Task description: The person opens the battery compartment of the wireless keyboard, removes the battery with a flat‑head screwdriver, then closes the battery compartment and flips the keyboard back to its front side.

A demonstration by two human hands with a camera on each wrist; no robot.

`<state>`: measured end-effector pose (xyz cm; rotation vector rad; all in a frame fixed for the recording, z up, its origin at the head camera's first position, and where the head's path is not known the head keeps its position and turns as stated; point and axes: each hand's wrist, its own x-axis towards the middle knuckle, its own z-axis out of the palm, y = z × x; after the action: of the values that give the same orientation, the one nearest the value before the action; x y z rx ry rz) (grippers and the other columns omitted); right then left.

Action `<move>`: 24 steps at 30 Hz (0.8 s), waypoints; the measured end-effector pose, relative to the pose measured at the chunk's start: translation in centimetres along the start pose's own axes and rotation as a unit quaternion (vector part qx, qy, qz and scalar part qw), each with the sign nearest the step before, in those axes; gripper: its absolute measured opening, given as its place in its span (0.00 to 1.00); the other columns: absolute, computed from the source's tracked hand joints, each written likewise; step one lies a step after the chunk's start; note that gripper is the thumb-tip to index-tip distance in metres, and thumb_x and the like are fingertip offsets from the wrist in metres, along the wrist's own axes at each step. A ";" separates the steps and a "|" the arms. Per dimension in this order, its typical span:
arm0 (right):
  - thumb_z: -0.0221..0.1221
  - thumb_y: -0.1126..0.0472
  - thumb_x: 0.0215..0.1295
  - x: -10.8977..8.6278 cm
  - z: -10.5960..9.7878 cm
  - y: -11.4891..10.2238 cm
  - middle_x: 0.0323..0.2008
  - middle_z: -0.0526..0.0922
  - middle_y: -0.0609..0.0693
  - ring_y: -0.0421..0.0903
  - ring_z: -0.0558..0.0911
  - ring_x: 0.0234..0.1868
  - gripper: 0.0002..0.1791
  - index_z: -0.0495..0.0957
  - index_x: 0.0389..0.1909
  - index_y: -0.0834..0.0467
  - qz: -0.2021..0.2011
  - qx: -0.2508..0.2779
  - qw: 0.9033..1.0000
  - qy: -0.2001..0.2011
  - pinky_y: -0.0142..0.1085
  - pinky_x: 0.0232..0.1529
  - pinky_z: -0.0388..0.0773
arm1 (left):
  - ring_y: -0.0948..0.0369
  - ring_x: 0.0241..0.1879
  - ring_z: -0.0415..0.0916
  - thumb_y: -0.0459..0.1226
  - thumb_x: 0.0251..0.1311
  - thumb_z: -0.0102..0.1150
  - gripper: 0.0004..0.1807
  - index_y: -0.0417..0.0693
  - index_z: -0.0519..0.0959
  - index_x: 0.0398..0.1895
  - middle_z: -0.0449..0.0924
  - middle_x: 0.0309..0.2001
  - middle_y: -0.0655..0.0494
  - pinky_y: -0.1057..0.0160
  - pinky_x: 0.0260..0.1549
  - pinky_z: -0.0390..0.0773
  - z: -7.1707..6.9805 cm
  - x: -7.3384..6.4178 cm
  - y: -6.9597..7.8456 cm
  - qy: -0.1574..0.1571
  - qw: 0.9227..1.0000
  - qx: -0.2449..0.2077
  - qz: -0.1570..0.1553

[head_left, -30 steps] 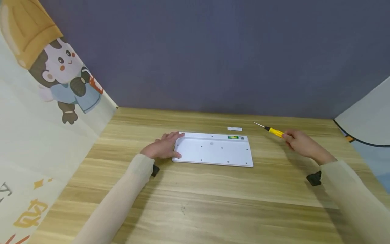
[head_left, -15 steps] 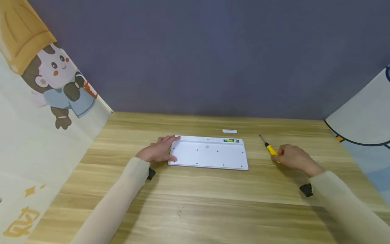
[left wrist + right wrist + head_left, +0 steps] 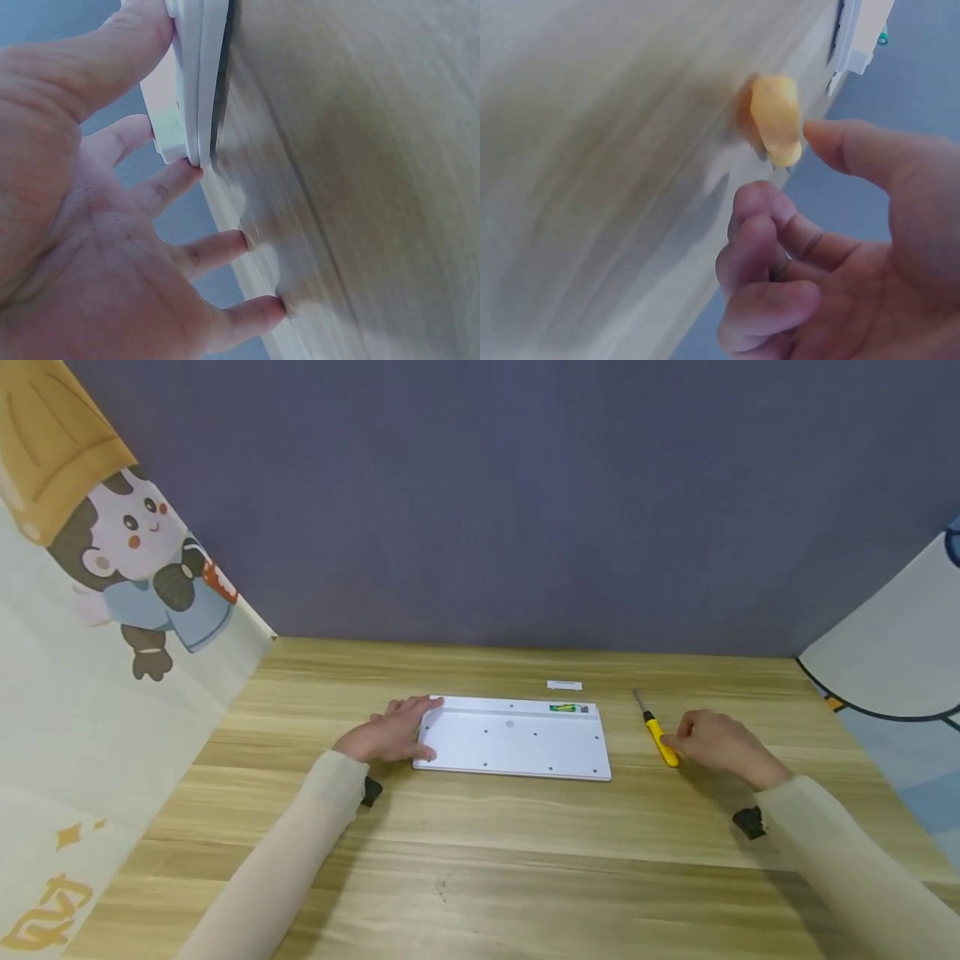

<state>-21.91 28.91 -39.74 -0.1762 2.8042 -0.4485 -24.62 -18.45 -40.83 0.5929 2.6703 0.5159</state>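
Note:
A white keyboard [image 3: 517, 747] lies underside up on the wooden table, small dark screws dotted over its back. Near its far right corner, a green-and-yellow battery [image 3: 562, 708] sits in an uncovered slot. My left hand [image 3: 386, 735] rests on the keyboard's left end, thumb on the near corner and index finger on the far one. In the left wrist view, the outer fingers [image 3: 217, 251] reach straight down to the tabletop. Right of the keyboard lies a yellow-handled screwdriver [image 3: 660, 742], tip pointing away. My right hand [image 3: 720, 745] is beside its handle, thumb and loosely bent fingers apart from it.
A small white battery cover [image 3: 564, 685] lies behind the keyboard. A dark blue-grey partition [image 3: 525, 510] rises along the table's back edge. Panels with cartoon prints stand at the left [image 3: 45, 710] and right [image 3: 892, 643].
My right hand has brought the screwdriver down and nearer, turned its tip away, and let go of it on the table. My left hand stays on the keyboard; the head view has shifted slightly.

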 end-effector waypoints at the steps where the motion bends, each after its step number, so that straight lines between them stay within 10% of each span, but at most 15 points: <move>1: 0.55 0.44 0.65 0.1 -0.1 -0.1 0.26 0.77 0.50 0.46 0.71 0.24 0.25 0.75 0.38 0.66 0.001 0.003 1.000 0.003 0.37 0.22 0.67 | 0.39 0.68 0.44 0.46 0.55 0.66 0.48 0.53 0.50 0.75 0.47 0.72 0.46 0.27 0.54 0.49 0.0 0.0 -0.1 0.000 1.000 0.001 -0.001; 10: 0.55 0.54 0.67 1.5 -0.9 -3.0 0.36 0.78 0.55 0.48 0.76 0.32 0.18 0.73 0.46 0.65 -0.072 0.057 0.992 0.082 0.42 0.31 0.73 | 0.38 0.68 0.44 0.48 0.54 0.66 0.48 0.53 0.49 0.75 0.47 0.73 0.45 0.28 0.54 0.50 0.2 -0.2 -0.4 -0.009 1.000 0.005 -0.003; 24: 0.60 0.64 0.64 5.7 0.8 -7.2 0.46 0.79 0.60 0.52 0.78 0.44 0.16 0.76 0.51 0.67 -0.183 0.112 0.972 0.097 0.48 0.45 0.76 | 0.38 0.68 0.43 0.49 0.55 0.65 0.48 0.55 0.48 0.75 0.46 0.73 0.46 0.27 0.55 0.49 0.1 0.3 -0.3 -0.008 1.000 0.010 -0.004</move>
<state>-26.55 20.97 -39.66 -0.6383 2.8814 -0.9070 -24.90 -18.57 -41.12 0.5893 2.6651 0.4808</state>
